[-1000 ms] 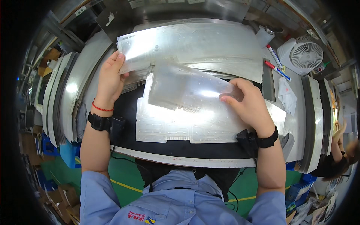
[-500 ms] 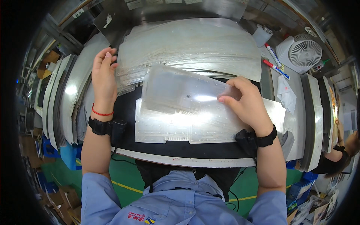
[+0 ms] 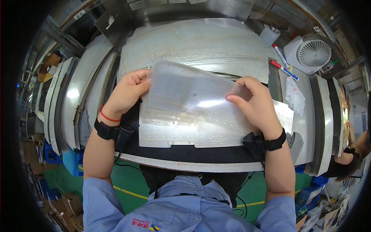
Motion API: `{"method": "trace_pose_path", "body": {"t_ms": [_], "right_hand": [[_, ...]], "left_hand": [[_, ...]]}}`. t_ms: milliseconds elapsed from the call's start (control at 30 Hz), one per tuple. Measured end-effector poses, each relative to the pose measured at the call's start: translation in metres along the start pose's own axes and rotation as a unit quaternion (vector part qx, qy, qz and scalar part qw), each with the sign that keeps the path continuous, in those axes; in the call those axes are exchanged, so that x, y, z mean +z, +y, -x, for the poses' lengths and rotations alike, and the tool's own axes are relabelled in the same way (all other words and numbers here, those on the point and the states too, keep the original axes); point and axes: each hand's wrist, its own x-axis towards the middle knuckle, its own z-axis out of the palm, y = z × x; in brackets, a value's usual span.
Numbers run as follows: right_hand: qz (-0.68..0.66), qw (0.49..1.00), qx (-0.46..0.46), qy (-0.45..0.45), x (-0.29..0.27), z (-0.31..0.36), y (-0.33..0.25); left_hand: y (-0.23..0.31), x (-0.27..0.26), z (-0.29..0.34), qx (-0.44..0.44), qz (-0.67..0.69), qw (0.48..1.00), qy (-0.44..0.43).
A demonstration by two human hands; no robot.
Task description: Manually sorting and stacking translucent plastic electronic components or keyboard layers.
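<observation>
A thin translucent plastic sheet point(image 3: 177, 87) is held tilted between my hands, above the front of the bench. My right hand point(image 3: 257, 104) pinches its right edge between thumb and fingers, and the sheet bends there. At its left edge my left hand point(image 3: 131, 91) is closed, thumb against fingers, with the fingertips partly behind the sheet. Below lies another clear sheet point(image 3: 158, 138), dotted with small marks and notched along its near edge. Part of this lower sheet is covered by the raised one. Beyond both, a broad stack of translucent sheets point(image 3: 197, 44) fills the back of the bench.
Curved panels point(image 3: 69, 96) stand on the left, and more panels point(image 3: 320, 120) on the right. At the back right are a white fan point(image 3: 311, 56), a bottle point(image 3: 269, 36), two markers point(image 3: 285, 70) and a crumpled white cloth point(image 3: 295, 96). Another person's arm point(image 3: 346, 156) shows at the far right.
My left hand has come down and right, from raised and apart to the sheet's left edge, and its fingers have closed. The sheet's left side has risen slightly; my right hand keeps its pinch.
</observation>
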Motion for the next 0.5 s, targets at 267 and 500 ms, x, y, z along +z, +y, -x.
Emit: {"method": "trace_pose_path", "body": {"t_ms": [267,500], "right_hand": [[0.018,1.000,-0.010,0.018,0.000,0.000,-0.001],[0.007,0.999,0.000,0.038,0.000,0.000,0.000]], "left_hand": [[0.004,0.009,-0.001,0.004,0.012,0.999,0.036],[0.012,0.014,0.000,-0.005,0.085,0.996,0.031]]}}
